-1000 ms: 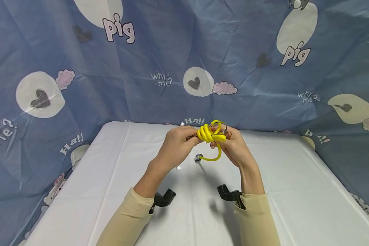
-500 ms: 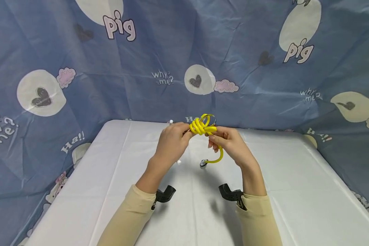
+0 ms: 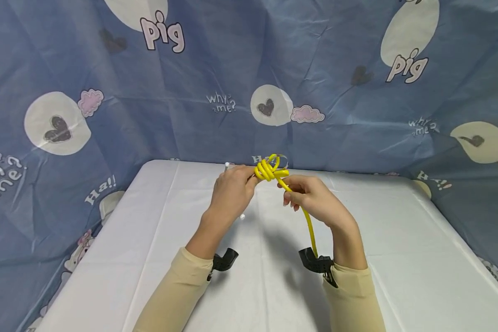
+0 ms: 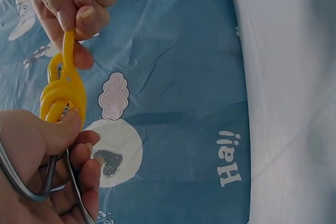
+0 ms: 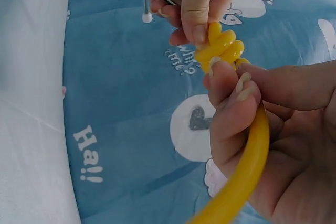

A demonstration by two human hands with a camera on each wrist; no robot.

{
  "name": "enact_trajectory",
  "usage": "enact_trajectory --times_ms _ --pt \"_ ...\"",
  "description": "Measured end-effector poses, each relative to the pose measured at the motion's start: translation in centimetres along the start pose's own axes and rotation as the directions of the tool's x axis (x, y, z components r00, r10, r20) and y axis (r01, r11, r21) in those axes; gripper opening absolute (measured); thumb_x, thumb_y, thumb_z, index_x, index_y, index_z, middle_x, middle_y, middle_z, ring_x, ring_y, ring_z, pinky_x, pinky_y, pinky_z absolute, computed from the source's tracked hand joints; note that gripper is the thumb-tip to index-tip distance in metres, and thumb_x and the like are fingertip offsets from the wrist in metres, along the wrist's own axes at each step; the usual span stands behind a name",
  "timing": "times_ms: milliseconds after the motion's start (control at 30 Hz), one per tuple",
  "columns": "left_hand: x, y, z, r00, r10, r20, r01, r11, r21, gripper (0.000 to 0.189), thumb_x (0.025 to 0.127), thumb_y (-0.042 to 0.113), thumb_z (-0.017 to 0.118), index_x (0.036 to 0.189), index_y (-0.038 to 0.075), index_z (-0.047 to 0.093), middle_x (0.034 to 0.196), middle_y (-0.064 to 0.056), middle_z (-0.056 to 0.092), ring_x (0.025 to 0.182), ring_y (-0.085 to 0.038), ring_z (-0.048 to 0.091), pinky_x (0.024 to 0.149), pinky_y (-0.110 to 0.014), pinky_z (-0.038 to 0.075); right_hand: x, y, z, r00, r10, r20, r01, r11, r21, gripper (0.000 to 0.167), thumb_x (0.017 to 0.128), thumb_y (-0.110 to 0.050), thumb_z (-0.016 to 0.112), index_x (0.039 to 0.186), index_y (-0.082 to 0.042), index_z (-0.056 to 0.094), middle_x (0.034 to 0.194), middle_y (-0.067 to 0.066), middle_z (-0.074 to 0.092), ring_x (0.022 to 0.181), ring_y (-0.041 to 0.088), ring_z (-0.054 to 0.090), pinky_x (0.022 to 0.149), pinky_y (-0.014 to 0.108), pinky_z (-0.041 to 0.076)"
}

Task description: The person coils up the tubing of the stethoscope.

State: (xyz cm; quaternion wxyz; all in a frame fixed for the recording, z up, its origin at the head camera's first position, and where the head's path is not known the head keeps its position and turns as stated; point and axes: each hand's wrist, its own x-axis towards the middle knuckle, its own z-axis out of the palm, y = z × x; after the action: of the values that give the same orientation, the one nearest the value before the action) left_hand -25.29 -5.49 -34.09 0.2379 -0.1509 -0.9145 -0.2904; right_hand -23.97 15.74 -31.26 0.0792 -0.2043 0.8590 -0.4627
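A yellow stethoscope is held up above the table, its tubing wound in several coils with a loop sticking up. My left hand pinches the coils' left end, thumb on top in the left wrist view. Metal ear tubes run through that hand, and a white eartip shows below it. To the right, my right hand pinches the free tubing between thumb and fingers, just off the coils. From there the tubing hangs down behind the right wrist's camera mount; the chest piece is hidden.
A white-covered table lies beneath both hands. Behind it hangs a blue printed cloth, also along the sides. Black camera mounts stick out from both wrists.
My right hand has left the loop and coils and now grips the free tubing. The coils moved slightly left and up. The chest piece, seen dangling earlier, has gone out of sight.
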Motion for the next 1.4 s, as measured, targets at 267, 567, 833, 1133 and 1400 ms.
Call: enact_trajectory --times_ms 267,567,833,1133,1400 --pt "0.0 0.1 0.3 0.999 -0.015 0.031 0.014 0.999 0.030 0.016 0.097 0.028 0.065 0.087 0.019 0.073 0.087 0.006 0.070 0.073 -0.014 0.058 0.064 -0.033 0.047 -0.2 -0.1 0.0 0.995 -0.023 -0.098 0.009 0.990 -0.138 0.013 0.093 -0.005 0.060 0.100 -0.006 0.071 0.077 0.007 0.067 0.066 0.020 0.059 0.062 0.031 0.052" --pt "-0.3 0.9 1.1 0.988 -0.046 0.149 0.028 0.992 0.119 0.022 0.096 0.032 0.066 0.081 0.016 0.069 0.073 0.003 0.060 0.064 -0.016 0.052 0.059 -0.033 0.045 -0.6 -0.8 0.0 0.971 -0.141 -0.195 0.024 0.864 -0.503 0.009 0.088 -0.007 0.070 0.085 -0.013 0.075 0.071 -0.001 0.066 0.057 0.014 0.049 0.055 0.029 0.040" --pt "-0.4 0.9 1.0 0.980 0.069 0.189 -0.100 0.981 0.164 0.019 0.096 0.024 0.066 0.083 0.012 0.071 0.075 0.000 0.062 0.070 -0.018 0.058 0.067 -0.036 0.051 -0.7 -0.8 0.2 0.970 -0.156 -0.185 0.015 0.802 -0.597 0.018 0.090 -0.004 0.066 0.078 -0.017 0.070 0.074 -0.004 0.061 0.063 0.015 0.050 0.060 0.031 0.040" --pt "0.0 0.6 1.2 0.934 0.174 0.311 -0.219 0.969 0.114 0.018 0.100 0.017 0.059 0.089 0.009 0.071 0.079 0.000 0.060 0.070 -0.014 0.053 0.068 -0.029 0.048 -1.4 -1.1 -0.5 0.991 -0.079 -0.105 0.010 0.840 -0.543 0.021 0.090 -0.005 0.064 0.074 -0.019 0.068 0.067 -0.004 0.051 0.061 0.014 0.043 0.060 0.030 0.039" --pt "-0.5 1.1 1.3 0.920 0.127 0.372 -0.188 0.973 0.132 0.019 0.100 0.017 0.058 0.090 0.009 0.071 0.078 0.000 0.059 0.069 -0.014 0.052 0.067 -0.029 0.047 -1.8 -1.4 -0.4 0.998 -0.046 0.033 0.056 0.850 -0.523 0.027 0.093 0.002 0.056 0.072 -0.014 0.061 0.067 -0.004 0.043 0.065 0.013 0.041 0.065 0.030 0.038"
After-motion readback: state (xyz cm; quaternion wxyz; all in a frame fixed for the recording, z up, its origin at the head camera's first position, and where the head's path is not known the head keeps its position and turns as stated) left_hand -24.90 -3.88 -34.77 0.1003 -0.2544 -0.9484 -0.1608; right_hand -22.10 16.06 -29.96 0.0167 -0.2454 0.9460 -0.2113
